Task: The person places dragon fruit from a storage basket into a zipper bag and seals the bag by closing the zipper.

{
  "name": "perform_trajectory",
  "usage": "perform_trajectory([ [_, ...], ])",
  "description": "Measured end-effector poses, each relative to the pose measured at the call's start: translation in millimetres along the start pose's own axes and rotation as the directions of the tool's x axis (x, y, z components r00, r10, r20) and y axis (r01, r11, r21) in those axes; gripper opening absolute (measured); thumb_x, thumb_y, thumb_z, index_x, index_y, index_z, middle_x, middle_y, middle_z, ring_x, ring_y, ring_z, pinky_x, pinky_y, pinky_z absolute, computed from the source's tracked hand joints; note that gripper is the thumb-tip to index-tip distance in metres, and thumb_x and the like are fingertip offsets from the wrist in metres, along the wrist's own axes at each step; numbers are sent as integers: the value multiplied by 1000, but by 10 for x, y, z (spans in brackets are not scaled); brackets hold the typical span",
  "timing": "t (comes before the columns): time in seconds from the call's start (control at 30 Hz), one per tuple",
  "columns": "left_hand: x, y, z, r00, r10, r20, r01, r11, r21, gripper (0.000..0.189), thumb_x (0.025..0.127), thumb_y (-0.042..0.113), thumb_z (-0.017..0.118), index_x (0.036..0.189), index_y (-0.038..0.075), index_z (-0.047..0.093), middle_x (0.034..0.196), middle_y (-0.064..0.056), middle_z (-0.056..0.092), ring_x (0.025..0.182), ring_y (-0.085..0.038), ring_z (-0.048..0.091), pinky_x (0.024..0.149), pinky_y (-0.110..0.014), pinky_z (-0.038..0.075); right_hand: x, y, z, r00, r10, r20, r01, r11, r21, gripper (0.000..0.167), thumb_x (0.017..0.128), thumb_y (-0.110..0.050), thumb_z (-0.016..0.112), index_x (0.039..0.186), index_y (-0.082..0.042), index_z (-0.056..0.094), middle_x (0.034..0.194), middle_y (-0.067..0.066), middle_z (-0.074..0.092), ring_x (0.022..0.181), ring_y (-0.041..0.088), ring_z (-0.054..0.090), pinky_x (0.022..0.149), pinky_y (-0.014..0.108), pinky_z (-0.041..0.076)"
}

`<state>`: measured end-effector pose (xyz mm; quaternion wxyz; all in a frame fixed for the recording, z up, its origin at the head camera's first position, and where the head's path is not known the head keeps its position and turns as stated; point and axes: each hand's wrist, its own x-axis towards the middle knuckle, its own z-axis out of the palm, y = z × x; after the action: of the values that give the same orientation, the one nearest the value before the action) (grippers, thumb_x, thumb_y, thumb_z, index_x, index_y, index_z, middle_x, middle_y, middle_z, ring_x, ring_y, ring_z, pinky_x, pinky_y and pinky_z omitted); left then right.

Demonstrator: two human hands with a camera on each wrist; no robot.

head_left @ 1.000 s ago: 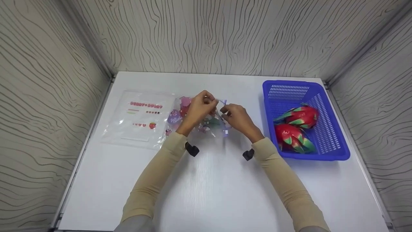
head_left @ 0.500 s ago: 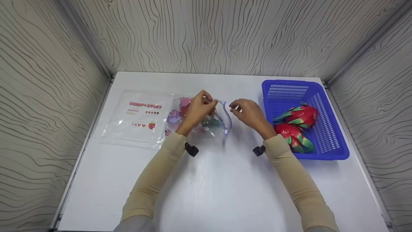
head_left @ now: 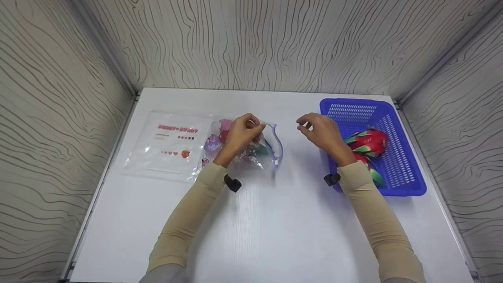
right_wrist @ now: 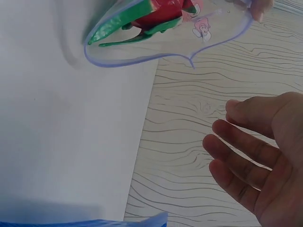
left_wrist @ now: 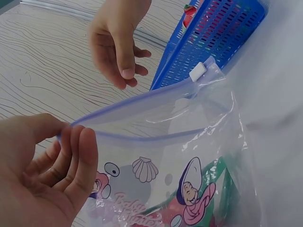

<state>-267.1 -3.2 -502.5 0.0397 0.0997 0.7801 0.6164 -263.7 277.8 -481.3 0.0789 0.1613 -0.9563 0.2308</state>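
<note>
Tabletop (head_left: 255, 236) under bag (left_wrist: 156, 175), between patterned walls (head_left: 251, 43)

On the worktop (head_left: 251, 236), a flat bag (head_left: 165, 143) lies at left, with a slider bag (head_left: 255, 157), a dragon fruit (right_wrist: 160, 12) inside it, directly to its right. Farther right, a basket (head_left: 393, 192) holds two dragon fruits (head_left: 371, 142). A wall (head_left: 251, 47) rises behind them all.

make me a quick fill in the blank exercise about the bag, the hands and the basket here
The rim of the zip bag is pinched by the person's ____ grip.
The small slider on that bag is ____ in colour.
The basket is coloured ____.
In the head view, ____ dragon fruits show in the basket.

Missing words: left; white; blue; two.
</note>
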Motion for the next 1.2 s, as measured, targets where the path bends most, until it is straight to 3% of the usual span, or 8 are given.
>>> perform_trajectory([
  [0.13, -3, -17, -11, 1000, -11, -7, 11, 999, 31, 16, 100, 28, 76, 99, 13, 70, 80, -3, 68, 67, -15, 69, 61, -31, 62, -18, 81, -100, 999, 48, 11, -48, 999, -6, 20, 101, -15, 73, 118, -5, 79, 116, 16, 78, 105, 36, 75, 92, 56, 60],
  [0.33, -14, -22, -23, 1000, 20, -12, -20, 999, 25, 15, 100, 27, 76, 99, 13, 69, 85, -5, 71, 69, -17, 71, 69, -50, 65, -54, 247, -218, 994, 111, 10, -110, 993, -36, 24, 102, -16, 71, 123, -6, 77, 124, 18, 76, 115, 39, 70, 101, 59, 57],
  [0.43, -16, -29, -21, 1000, 14, -14, -14, 1000, 17, 15, 100, 26, 76, 100, 13, 68, 87, -4, 71, 70, -17, 71, 72, -52, 65, -78, 325, -265, 993, 120, 0, -120, 992, -44, 25, 102, -15, 71, 124, -5, 77, 125, 19, 75, 117, 40, 70, 102, 61, 56],
  [0.63, -3, -38, -12, 1000, -9, -14, 9, 1000, 0, 15, 101, 22, 76, 104, 9, 69, 91, -6, 71, 72, -16, 70, 76, -50, 66, -107, 486, -357, 992, 122, -11, -123, 991, -45, 27, 100, -15, 73, 124, -4, 76, 132, 21, 72, 123, 43, 66, 108, 62, 52],
  [0.93, 3, -25, -15, 999, -42, 1, 42, 999, 22, 18, 103, 24, 72, 110, 7, 71, 88, -5, 70, 69, -14, 64, 67, -43, 61, -179, 728, -501, 991, 132, -22, -133, 990, -54, 27, 99, -12, 72, 124, -3, 76, 135, 25, 70, 135, 48, 57, 115, 67, 43],
  [1.13, 5, -35, -21, 1000, -9, 3, 9, 999, 44, 19, 105, 21, 70, 111, 3, 73, 86, -4, 70, 68, -12, 62, 59, -25, 54, -220, 885, -553, 985, 174, 1, -174, 983, -58, 29, 100, -13, 70, 127, -1, 74, 139, 26, 66, 138, 50, 53, 117, 70, 39],
  [1.2, 7, -39, -23, 1000, 10, 2, -10, 999, 50, 20, 105, 20, 69, 111, 2, 73, 84, -4, 69, 64, -11, 61, 56, -30, 56, -232, 928, -569, 983, 184, 10, -183, 981, -60, 30, 101, -13, 70, 128, -1, 73, 139, 27, 65, 139, 50, 52, 117, 70, 38],
])
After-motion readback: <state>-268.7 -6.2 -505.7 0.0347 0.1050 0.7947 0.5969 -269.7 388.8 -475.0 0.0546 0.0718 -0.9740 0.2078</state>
